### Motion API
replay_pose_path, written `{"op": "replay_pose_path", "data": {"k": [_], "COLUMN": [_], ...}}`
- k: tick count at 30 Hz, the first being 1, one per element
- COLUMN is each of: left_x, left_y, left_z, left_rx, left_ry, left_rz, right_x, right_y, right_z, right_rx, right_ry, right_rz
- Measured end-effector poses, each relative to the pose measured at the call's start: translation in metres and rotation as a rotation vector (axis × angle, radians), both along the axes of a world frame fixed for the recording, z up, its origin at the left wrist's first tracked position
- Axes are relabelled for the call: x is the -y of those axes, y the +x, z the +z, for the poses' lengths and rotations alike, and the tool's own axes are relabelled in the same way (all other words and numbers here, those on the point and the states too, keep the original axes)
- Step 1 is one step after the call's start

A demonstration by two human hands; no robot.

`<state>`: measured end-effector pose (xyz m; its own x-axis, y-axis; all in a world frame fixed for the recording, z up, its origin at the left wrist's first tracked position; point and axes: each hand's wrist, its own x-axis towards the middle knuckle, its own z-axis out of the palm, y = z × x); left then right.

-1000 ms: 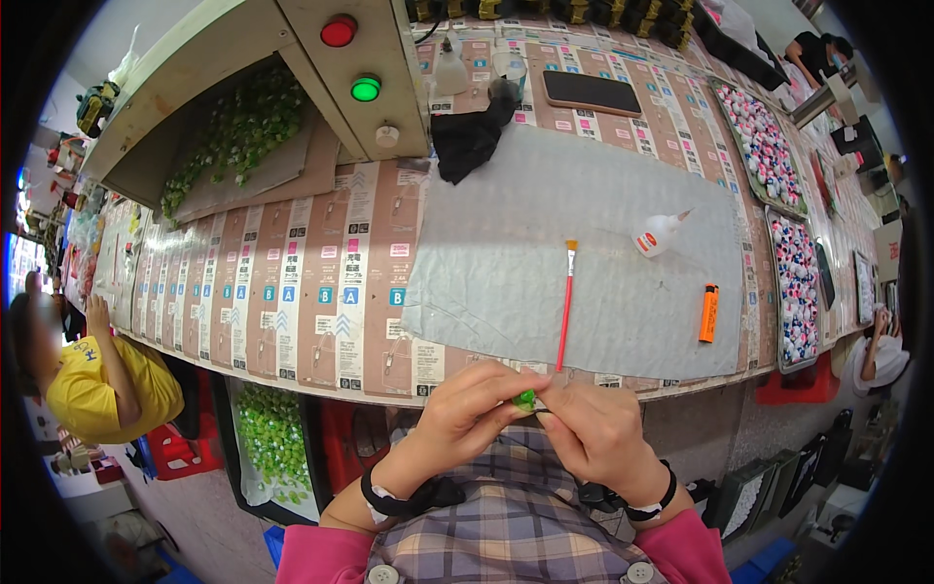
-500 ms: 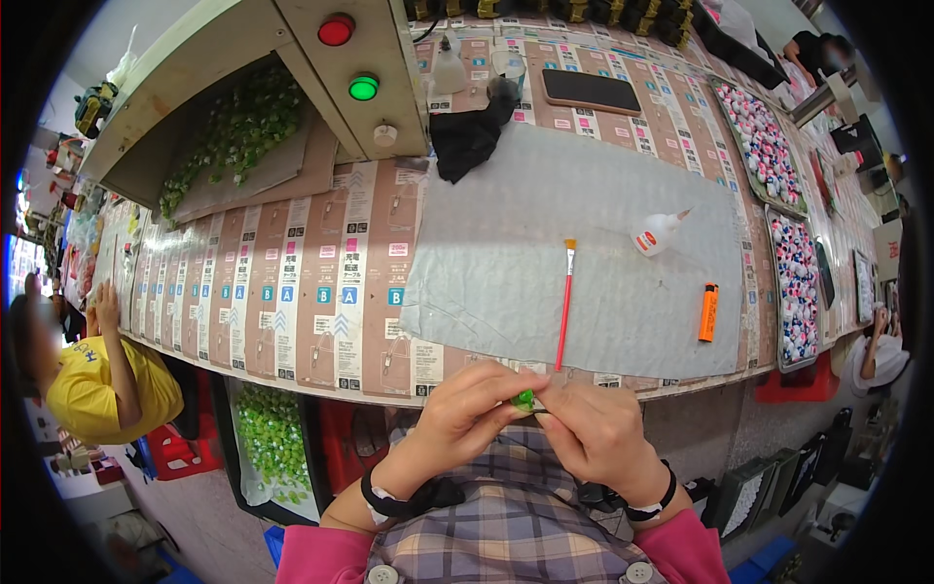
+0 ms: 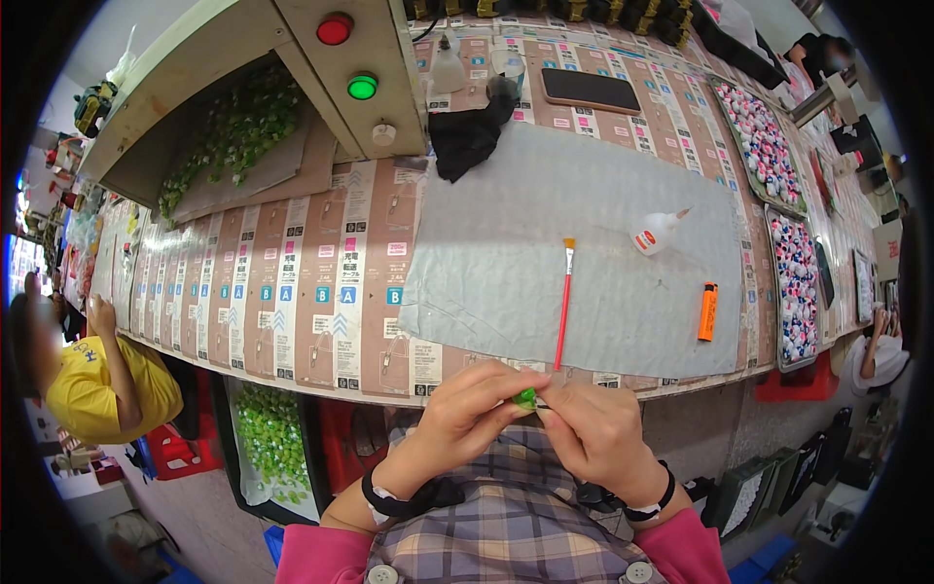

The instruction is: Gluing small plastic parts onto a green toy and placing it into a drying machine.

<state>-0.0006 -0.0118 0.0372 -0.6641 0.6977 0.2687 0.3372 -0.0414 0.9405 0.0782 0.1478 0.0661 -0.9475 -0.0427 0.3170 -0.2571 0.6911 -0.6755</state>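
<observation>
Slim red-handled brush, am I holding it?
No, the brush lies on the grey sheet, while your left hand and right hand meet at a small green piece.

- On the brown-and-white table covering (image 3: 375, 316) before me I can read print repeated in rows: dark characters, some of them large, run along the white stripes (image 3: 347, 271).
- Over the same covering I see blue squares (image 3: 347, 295), each with a single white letter.
- Near those I find pink panels (image 3: 348, 245) with small lettering, and pale blue chevrons (image 3: 340, 324) stacked like arrows.
- Ahead of me to the right, the white bottle (image 3: 661, 234) bears a red-and-white label (image 3: 644, 240) with tiny print.
- To my left, a co-worker's yellow shirt (image 3: 122, 389) carries dark lettering (image 3: 86, 351) near the shoulder.
</observation>
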Motion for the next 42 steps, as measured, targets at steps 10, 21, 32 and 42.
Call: {"op": "replay_pose_path", "data": {"k": [10,21,32,42], "left_x": [-0.0004,0.0,-0.0007,-0.0019], "left_y": [0.0002,-0.0003,-0.0005,0.0], "left_z": [0.0005,0.0007,0.0007,0.0041], "left_rx": [-0.014,-0.014,-0.006,-0.03], "left_ry": [-0.003,-0.017,-0.021,-0.018], "left_rz": [-0.003,-0.005,-0.004,-0.006], "right_x": [-0.0014,-0.0011,-0.0001,-0.0027], "right_y": [0.0011,0.0006,0.0012,0.0027], "right_z": [-0.0006,-0.0005,-0.0038,-0.0042], "right_rx": [-0.005,-0.009,-0.004,-0.006], "right_ry": [0.005,0.013,0.001,-0.009], "right_rz": [0.005,-0.001,-0.02,-0.005]}}
